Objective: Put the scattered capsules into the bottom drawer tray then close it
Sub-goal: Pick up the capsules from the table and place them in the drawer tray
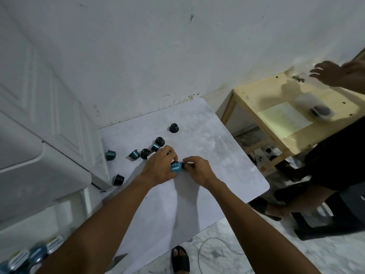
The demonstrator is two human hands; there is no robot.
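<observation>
Several small dark and teal capsules lie scattered on the white marbled table point(207, 147): one black capsule point(174, 127) stands apart at the back, a cluster point(156, 145) sits just left of my hands, and others lie near the table's left edge point(110, 155) point(118, 179). My left hand point(161, 167) is shut on a blue-lidded capsule point(175, 167) at the table's middle. My right hand point(197, 171) pinches a dark capsule point(185, 165) right beside it. At the bottom left, the open drawer tray point(29, 256) holds several capsules, partly hidden by my left forearm.
A white drawer unit point(39, 175) stands at the left against the wall. A wooden side table point(286, 115) with paper and a container is at the right, where another person point(339, 155) sits reaching over it. My sandalled foot point(180, 260) and a cable lie on the floor.
</observation>
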